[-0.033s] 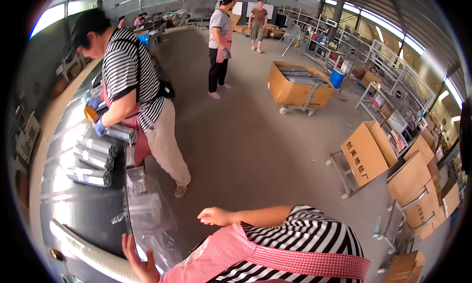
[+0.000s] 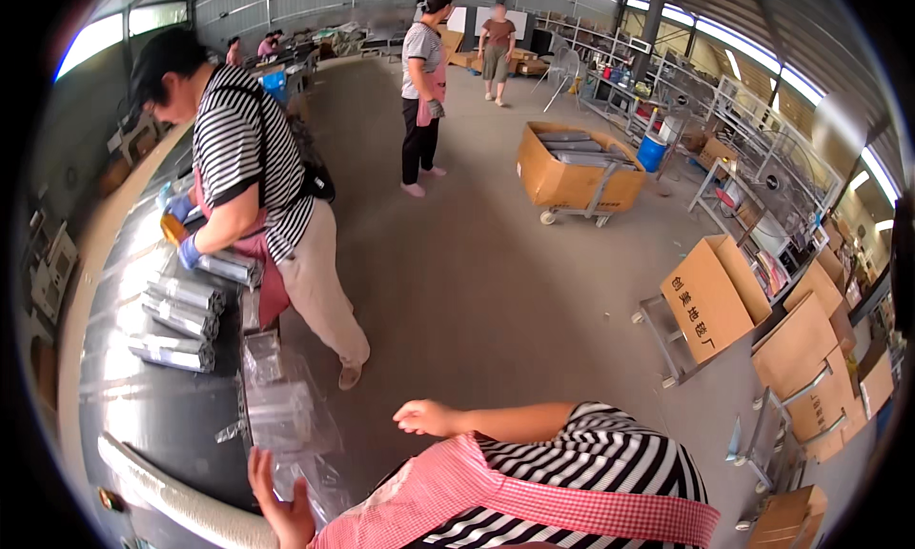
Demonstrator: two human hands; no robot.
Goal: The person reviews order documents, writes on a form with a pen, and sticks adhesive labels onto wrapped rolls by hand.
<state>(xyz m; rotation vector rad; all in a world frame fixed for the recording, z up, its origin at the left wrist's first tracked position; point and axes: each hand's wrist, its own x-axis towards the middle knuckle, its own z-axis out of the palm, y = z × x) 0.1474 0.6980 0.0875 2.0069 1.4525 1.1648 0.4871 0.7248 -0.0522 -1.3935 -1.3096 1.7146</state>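
- The desk [image 2: 162, 425], long and dark, runs from 7 to 11 o'clock along the left rim, shiny under the window light.
- A co-worker [image 2: 253, 182] in a striped top bends over it at 10 o'clock, blue-gloved hands on a wrapped roll.
- A wheeled carton [image 2: 572, 172] stands at 1 o'clock on the floor; more cartons [image 2: 710, 296] line racks at 3 to 4 o'clock.
- Silver rolls [image 2: 181, 315] lie side by side on the desk at 9 o'clock.
- Clear bags [image 2: 281, 411] lie heaped on the desk edge at 7 o'clock, crinkled and loose.
- The left hand [image 2: 281, 501] is at 6 to 7 o'clock, fingers spread and open, touching the lower edge of the bags; whether it pinches the film I cannot tell.
- The right hand [image 2: 424, 417] hangs at 6 o'clock, loosely curled, holding nothing, off the desk and right of the bags.
- Judged from this, the film is best handled one layer at a time, with the free hand steadying the heap so it does not slide.
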